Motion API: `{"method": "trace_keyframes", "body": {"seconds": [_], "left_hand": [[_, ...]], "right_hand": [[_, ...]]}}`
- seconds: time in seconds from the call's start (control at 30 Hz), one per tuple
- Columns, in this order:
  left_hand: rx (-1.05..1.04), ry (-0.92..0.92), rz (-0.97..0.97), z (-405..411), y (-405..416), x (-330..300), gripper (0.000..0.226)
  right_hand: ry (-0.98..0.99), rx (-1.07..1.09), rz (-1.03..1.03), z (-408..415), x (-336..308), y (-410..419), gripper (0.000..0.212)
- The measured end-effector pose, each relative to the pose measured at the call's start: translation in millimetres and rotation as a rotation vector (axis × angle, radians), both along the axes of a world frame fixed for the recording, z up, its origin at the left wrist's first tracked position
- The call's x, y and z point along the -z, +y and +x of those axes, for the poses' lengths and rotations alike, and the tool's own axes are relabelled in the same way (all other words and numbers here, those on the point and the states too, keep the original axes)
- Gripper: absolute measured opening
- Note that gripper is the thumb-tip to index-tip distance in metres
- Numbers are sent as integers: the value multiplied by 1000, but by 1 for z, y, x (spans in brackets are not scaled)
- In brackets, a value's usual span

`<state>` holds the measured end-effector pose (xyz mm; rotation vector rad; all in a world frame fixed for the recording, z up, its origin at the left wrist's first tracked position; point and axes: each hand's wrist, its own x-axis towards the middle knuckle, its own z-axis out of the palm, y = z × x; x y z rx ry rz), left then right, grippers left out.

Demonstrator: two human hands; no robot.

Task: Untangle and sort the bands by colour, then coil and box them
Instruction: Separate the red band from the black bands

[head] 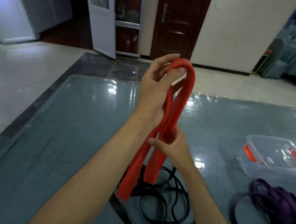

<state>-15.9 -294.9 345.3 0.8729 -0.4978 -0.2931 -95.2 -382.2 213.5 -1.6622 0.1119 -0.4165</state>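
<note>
A wide red band (179,101) hangs folded over the fingers of my left hand (151,91), which is raised above the table and holds the band's top loop. Lower down, my right hand (172,147) pinches both strands together. The band's loose ends dangle over a tangle of black bands (159,203) lying on the table. A heap of purple bands (277,209) lies at the right. A clear plastic box (263,145) with orange clips stands at the right edge, with something red inside it.
The table is covered with a grey-blue cloth under clear plastic sheeting (64,138). Its far edge meets a glossy tiled floor. A brown door (176,21) and white glass doors stand beyond.
</note>
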Motion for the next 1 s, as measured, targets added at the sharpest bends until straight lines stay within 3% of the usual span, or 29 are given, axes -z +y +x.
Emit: {"method": "trace_keyframes", "body": {"seconds": [0.13, 0.33, 0.5, 0.6, 0.7, 0.8, 1.0], "left_hand": [[62, 118, -59, 0, -23, 4, 22], [8, 139, -42, 3, -43, 24, 26], [20, 149, 9, -11, -55, 50, 48], [27, 40, 134, -43, -70, 76, 64], [50, -72, 244, -80, -89, 106, 78], [95, -85, 309, -118, -111, 134, 88], [355, -168, 531, -196, -166, 151, 88]], "right_hand": [[18, 12, 108, -11, 5, -2, 62], [99, 132, 166, -45, 18, -35, 53], [-28, 385, 387, -79, 10, -92, 38], [-152, 560, 585, -105, -4, -136, 24], [-235, 583, 693, -140, -21, -186, 29], [-280, 547, 659, -181, -28, -235, 51], [-229, 568, 569, -237, -20, -301, 34]]}}
